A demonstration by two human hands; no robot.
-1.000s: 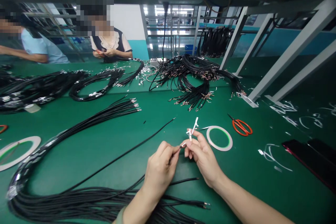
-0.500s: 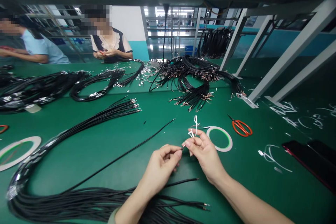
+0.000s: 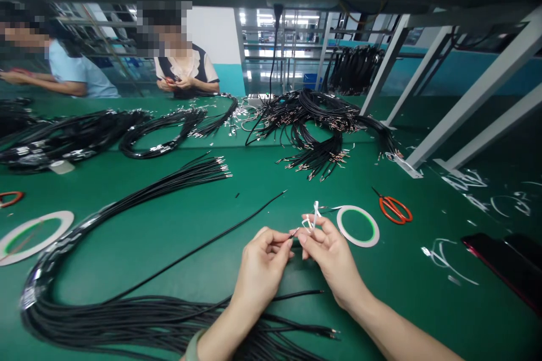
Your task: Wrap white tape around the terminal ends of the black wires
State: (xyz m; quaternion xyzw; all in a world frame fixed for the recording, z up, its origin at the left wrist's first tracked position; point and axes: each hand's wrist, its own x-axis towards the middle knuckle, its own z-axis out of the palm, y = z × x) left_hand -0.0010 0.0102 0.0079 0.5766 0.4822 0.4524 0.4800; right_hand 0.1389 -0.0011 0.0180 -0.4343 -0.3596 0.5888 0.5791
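My left hand pinches a thin black cable close to its stripped end, between thumb and forefinger. Touching or almost touching that end are the fingertips of my right hand, which is closed with a thin white strip curling up out of its fingers. Just beyond the right hand lies a flat white roll of tape with a green inner ring. Below my left forearm spreads a bundle of black cables; one single cable from it lies apart on the green table.
Orange-handled scissors lie right of the roll. Another white roll is at the left. Coiled black cables pile up at the back. Slanted metal legs stand at the right, near a dark phone-like object. Two people sit across the table.
The view has shifted slightly, so the table things appear a little further right. My hands stay together at the cable end; the white strip by my right fingers has changed shape.
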